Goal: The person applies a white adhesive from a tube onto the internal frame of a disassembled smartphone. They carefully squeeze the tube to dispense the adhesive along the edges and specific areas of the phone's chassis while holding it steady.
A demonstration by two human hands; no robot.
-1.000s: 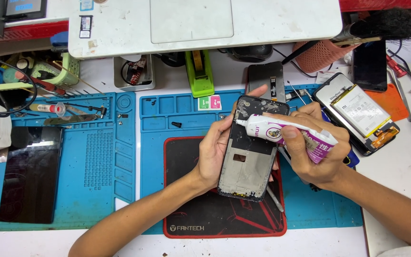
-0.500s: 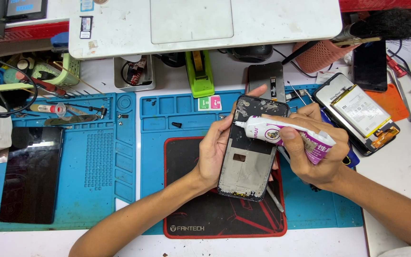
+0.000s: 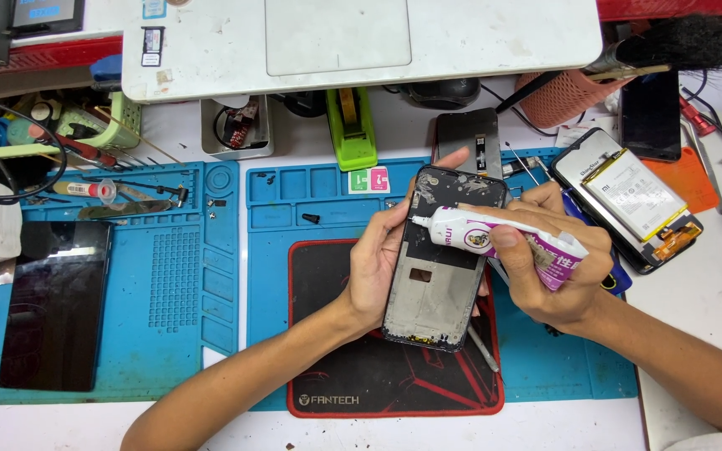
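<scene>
Black phone frame (image 3: 436, 267), opened, back off, internals exposed, held tilted above the red-edged black mat (image 3: 361, 367) at bench centre. Left hand (image 3: 382, 263) cups the frame's left edge, fingers wrapped round it, fingertip up at the top corner. Right hand (image 3: 557, 271) is clenched round a white glue tube (image 3: 499, 238) w/ pink print, thumb pressing on the tube body. Nozzle tip sits at the frame's upper left edge, touching or just off it; cannot tell which.

Progress, as judged: gluing looks to be at an early stage. Nozzle is near the top corner only; no clear bead visible along the sides or bottom of the frame, though a thin line would be too small to see here. Frame has no screen panel fitted on the side facing the camera. Rest of the perimeter appears left to do, then closing up.

Surroundings: blue silicone work mat (image 3: 177, 276) under the red-edged one. Dark screen panel (image 3: 52, 305) lying flat on the left, well apart. Second opened phone w/ battery showing (image 3: 637, 196) to the right, near the right hand. Green tape dispenser (image 3: 353, 129) behind, white laptop (image 3: 361, 42) at the back edge. Thin metal tool (image 3: 482, 347) on the mat, partly under the frame
</scene>
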